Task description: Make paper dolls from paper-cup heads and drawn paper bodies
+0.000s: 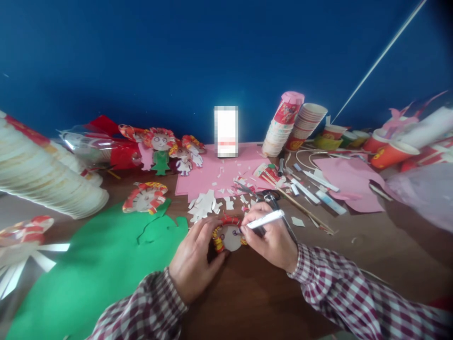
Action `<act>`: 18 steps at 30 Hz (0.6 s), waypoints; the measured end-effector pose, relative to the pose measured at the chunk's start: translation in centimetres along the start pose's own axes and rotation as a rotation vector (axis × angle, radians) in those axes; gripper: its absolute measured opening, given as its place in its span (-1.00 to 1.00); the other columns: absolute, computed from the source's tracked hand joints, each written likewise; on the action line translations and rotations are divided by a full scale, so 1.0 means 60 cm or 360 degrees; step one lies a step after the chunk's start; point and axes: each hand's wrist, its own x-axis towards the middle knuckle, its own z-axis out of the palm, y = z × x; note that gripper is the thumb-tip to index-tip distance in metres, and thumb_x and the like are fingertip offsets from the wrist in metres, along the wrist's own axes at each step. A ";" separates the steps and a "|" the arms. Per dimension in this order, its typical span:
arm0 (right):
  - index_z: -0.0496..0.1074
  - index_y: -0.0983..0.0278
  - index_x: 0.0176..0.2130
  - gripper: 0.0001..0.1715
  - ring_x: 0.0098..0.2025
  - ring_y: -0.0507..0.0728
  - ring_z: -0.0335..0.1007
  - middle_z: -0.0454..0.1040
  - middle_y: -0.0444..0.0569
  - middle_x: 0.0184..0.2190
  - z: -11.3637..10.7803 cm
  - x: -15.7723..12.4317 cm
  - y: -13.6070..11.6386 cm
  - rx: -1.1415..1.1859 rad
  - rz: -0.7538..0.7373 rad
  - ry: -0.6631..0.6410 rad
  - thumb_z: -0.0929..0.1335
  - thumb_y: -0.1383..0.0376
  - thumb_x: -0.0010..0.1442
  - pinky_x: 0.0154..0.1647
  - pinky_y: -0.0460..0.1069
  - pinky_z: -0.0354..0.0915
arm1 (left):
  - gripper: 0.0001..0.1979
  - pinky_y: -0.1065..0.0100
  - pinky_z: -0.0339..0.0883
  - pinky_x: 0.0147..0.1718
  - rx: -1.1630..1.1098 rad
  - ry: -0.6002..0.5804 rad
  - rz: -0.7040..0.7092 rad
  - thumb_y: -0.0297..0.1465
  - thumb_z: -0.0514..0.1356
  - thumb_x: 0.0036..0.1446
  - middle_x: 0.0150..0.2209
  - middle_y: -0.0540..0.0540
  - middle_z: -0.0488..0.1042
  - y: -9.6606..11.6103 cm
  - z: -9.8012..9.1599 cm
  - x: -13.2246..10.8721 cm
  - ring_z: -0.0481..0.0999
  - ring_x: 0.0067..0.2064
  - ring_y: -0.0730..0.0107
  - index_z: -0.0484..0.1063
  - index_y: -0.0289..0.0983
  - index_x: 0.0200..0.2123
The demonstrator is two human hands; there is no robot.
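Between my hands lies a paper doll face (231, 239), a white disc edged with red and yellow curled strips, with dark eyes drawn on it. My left hand (198, 259) grips its left edge, fingers over the top and thumb below. In my right hand (271, 238) is a white marker (265, 219), pinched with its tip down at the right side of the face. The tip itself is hidden by my fingers. Just beyond my hands lie white paper scraps (205, 206) and a pair of scissors (246, 187), partly covered by clutter.
Green paper (88, 264) spreads on the left, near a leaning stack of cups (53, 170). Several finished paper dolls (161, 148) stand at the back on the left. Pink sheets (198, 177), cup stacks (283, 127), loose markers (306, 191) and orange cups (396, 155) occupy the back and right.
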 end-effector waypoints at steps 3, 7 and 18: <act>0.38 0.24 -0.39 -0.94 -0.18 0.15 0.33 0.43 -0.07 -0.42 0.000 -0.001 0.001 -0.0010 -0.0005 -0.0003 0.33 0.37 0.13 -0.12 0.07 0.28 | -0.48 0.07 0.25 0.05 -0.0014 0.0000 -0.0005 -0.45 0.17 0.03 0.05 -0.17 0.29 0.001 0.000 0.001 0.29 0.08 0.14 0.14 -0.20 0.08; 0.38 0.24 -0.38 -0.94 -0.18 0.16 0.34 0.42 -0.06 -0.41 0.000 -0.002 0.002 -0.0030 -0.0004 -0.0014 0.32 0.37 0.14 -0.13 0.07 0.29 | -0.48 0.06 0.25 0.06 -0.0001 -0.0005 -0.0001 -0.45 0.17 0.03 0.05 -0.18 0.28 0.001 0.000 0.002 0.29 0.08 0.12 0.14 -0.20 0.09; 0.38 0.24 -0.39 -0.94 -0.19 0.16 0.33 0.42 -0.06 -0.41 0.000 0.000 0.002 -0.0046 -0.0029 -0.0015 0.32 0.38 0.13 -0.10 0.08 0.28 | -0.46 0.09 0.24 0.06 0.0028 -0.0007 -0.0003 -0.45 0.17 0.03 0.05 -0.17 0.29 0.000 -0.002 -0.001 0.28 0.08 0.15 0.12 -0.21 0.10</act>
